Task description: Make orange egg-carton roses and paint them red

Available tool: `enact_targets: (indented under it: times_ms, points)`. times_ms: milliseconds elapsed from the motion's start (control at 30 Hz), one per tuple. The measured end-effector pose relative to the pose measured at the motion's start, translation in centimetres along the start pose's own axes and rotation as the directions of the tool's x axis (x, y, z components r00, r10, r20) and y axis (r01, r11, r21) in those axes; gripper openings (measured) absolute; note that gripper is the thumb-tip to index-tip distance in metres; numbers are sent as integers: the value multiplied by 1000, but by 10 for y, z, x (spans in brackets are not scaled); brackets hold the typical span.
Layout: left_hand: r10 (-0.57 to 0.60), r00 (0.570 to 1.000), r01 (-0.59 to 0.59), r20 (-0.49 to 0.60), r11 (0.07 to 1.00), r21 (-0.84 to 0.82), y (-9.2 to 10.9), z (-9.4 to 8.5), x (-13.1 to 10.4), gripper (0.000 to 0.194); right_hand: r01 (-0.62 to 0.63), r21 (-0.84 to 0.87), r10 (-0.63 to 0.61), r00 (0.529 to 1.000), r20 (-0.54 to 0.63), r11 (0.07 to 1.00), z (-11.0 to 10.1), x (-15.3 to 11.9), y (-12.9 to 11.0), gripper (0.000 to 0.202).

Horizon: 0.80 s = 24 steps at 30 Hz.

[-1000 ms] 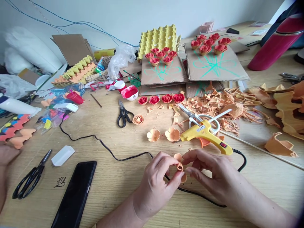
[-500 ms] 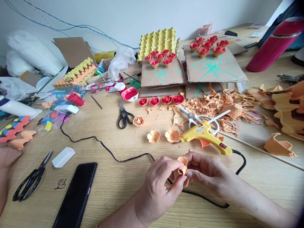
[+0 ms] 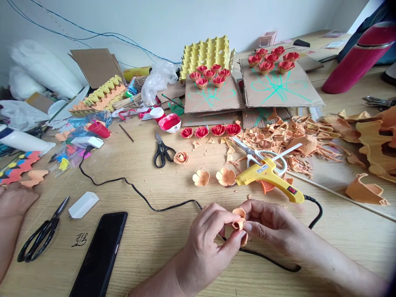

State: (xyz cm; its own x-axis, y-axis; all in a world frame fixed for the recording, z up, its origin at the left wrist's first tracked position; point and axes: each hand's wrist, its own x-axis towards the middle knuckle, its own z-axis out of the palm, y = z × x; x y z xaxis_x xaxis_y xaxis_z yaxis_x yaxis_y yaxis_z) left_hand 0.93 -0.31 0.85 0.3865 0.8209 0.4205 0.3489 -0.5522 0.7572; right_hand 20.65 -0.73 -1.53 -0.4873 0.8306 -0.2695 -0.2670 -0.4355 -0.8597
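Note:
My left hand (image 3: 206, 243) and my right hand (image 3: 272, 225) meet low in the middle of the table, both pinching a small orange paper flower (image 3: 239, 222) between fingertips. Its petals curl up between my thumbs. Just beyond my right hand lies a yellow glue gun (image 3: 268, 178) on its stand, its black cord (image 3: 145, 198) running under my hands. Two flat orange flowers (image 3: 201, 178) (image 3: 226, 176) lie on the wood just past my hands.
A black phone (image 3: 100, 253) and black scissors (image 3: 40, 235) lie at the left front, beside another person's hand (image 3: 14, 200). Further back are small scissors (image 3: 162, 152), red flowers (image 3: 210, 131), cardboard sheets (image 3: 278, 88), a yellow egg tray (image 3: 206, 51) and orange scraps (image 3: 278, 134).
My hands have turned the orange flower slightly and drawn a little closer together. The other person's hand at the left edge has slid further into view.

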Motion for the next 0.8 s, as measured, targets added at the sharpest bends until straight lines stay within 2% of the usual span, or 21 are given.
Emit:
enact_targets:
  times_ms: [200,333,467,800]
  points:
    - [7,1000,-7,4,1000,25,-1,0,-1,19,13,11,-13,1000,2,1000,0,0,1,43]
    - [25,999,-26,21,998,64,1,-2,0,18,-6,-84,7,1000,11,996,-3,0,-4,51]
    - [24,1000,-26,16,996,84,3,-3,1,16,-3,-150,10,999,45,989,-5,0,-11,50]
    - [50,999,-47,-18,985,165,1,-2,0,15,26,-233,-25,1000,5,972,-5,0,-14,53]
